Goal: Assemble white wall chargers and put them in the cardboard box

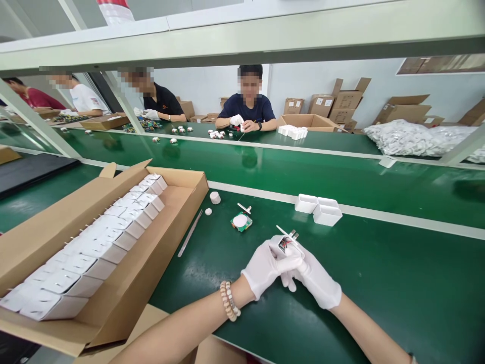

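Note:
In white gloves, both my hands meet over the green bench. My left hand (264, 268) has its fingers closed around a small white plastic plug housing (281, 242); its opening shows dark parts and red wires. My right hand (317, 278) is closed on the same piece from the other side. A white plate with metal plug prongs (294, 234) sticks out at the top of it. The fingers partly hide the housing. Beyond my hands lies a green circuit board (247, 225) with a white disc on it and a small white pronged piece beside it.
An open cardboard box (182, 194) with rows of white plug units (102, 237) stands at left. Near it lie a thin strip (190, 233) and a white roll (215, 197). Several white housings (326, 214) sit at right. Across the belt (265, 167), co-workers handle parts. A shelf beam (242, 43) crosses overhead.

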Demonstrator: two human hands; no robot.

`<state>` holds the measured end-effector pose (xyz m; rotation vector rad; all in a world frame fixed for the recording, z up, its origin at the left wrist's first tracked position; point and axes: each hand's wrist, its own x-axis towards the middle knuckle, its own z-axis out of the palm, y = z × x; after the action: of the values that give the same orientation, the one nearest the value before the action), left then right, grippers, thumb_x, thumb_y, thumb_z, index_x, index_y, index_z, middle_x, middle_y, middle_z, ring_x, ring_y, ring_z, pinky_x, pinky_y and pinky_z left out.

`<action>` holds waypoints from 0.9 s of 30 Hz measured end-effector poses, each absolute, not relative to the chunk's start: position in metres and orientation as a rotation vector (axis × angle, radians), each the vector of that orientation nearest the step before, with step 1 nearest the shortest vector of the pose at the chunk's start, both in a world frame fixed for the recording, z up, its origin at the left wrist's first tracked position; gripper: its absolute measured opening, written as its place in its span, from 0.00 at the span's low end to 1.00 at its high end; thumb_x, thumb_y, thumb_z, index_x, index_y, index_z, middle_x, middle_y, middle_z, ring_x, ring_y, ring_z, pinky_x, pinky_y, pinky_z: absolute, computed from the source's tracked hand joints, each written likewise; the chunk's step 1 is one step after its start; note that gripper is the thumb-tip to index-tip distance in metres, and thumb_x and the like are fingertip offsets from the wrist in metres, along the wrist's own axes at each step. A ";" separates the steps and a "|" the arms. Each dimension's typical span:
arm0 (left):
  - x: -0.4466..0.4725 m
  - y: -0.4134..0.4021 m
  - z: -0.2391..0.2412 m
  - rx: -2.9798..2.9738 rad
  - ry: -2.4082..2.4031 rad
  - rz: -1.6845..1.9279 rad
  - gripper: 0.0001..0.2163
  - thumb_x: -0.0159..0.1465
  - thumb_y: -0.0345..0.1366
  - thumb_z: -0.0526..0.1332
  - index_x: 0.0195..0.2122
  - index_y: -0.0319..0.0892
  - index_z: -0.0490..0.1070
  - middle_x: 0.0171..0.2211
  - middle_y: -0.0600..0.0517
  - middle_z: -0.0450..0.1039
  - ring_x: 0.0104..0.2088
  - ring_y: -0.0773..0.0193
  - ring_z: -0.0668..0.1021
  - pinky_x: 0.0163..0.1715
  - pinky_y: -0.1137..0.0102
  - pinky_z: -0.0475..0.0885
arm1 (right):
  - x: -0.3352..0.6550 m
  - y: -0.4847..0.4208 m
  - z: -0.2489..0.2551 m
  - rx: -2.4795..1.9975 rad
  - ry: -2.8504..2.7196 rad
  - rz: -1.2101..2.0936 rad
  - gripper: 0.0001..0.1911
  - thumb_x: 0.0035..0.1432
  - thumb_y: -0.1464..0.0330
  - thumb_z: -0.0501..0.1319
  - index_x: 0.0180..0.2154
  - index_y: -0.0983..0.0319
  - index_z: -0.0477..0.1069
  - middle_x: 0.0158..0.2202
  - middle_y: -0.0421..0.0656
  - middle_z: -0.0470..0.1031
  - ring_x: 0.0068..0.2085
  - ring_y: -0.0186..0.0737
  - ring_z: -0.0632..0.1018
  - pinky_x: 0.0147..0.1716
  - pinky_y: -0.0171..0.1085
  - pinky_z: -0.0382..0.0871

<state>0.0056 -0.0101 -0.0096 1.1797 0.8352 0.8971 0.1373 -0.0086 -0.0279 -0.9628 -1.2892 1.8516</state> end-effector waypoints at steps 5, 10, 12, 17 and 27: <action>0.002 -0.008 -0.014 1.123 0.647 0.898 0.20 0.50 0.44 0.70 0.38 0.38 0.67 0.22 0.54 0.70 0.19 0.65 0.75 0.24 0.72 0.71 | 0.144 -0.012 -0.017 -0.862 -1.271 1.810 0.41 0.56 0.39 0.41 0.51 0.66 0.64 0.21 0.41 0.70 0.19 0.33 0.68 0.19 0.33 0.64; -0.004 -0.007 -0.013 1.190 0.773 1.034 0.21 0.45 0.36 0.74 0.36 0.39 0.66 0.29 0.52 0.72 0.26 0.65 0.76 0.29 0.70 0.71 | 0.147 -0.016 -0.015 -0.902 -1.412 1.565 0.45 0.45 0.41 0.60 0.57 0.62 0.57 0.35 0.46 0.75 0.26 0.38 0.75 0.24 0.37 0.71; -0.005 -0.006 -0.015 1.284 0.790 1.133 0.18 0.43 0.33 0.75 0.31 0.38 0.68 0.30 0.52 0.71 0.31 0.64 0.74 0.34 0.72 0.70 | 0.146 -0.017 -0.015 -0.929 -1.450 1.491 0.44 0.42 0.49 0.68 0.57 0.60 0.57 0.46 0.49 0.74 0.38 0.45 0.78 0.37 0.41 0.75; -0.005 -0.006 -0.025 1.209 0.757 1.141 0.11 0.53 0.35 0.70 0.34 0.37 0.73 0.36 0.46 0.74 0.39 0.58 0.76 0.43 0.65 0.71 | 0.144 -0.019 -0.018 -1.026 -1.502 1.432 0.43 0.43 0.62 0.72 0.58 0.59 0.56 0.53 0.48 0.72 0.51 0.48 0.75 0.52 0.44 0.70; -0.004 -0.004 -0.027 1.095 0.732 1.124 0.16 0.52 0.41 0.70 0.37 0.37 0.75 0.36 0.44 0.76 0.40 0.53 0.77 0.45 0.59 0.72 | 0.143 -0.018 -0.020 -1.063 -1.483 1.392 0.40 0.43 0.64 0.72 0.57 0.59 0.59 0.52 0.47 0.72 0.50 0.46 0.75 0.52 0.44 0.70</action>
<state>-0.0042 -0.0038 -0.0275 1.0951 0.7324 1.1244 0.1432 -0.0179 -0.0205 -1.0629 -1.4835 1.3922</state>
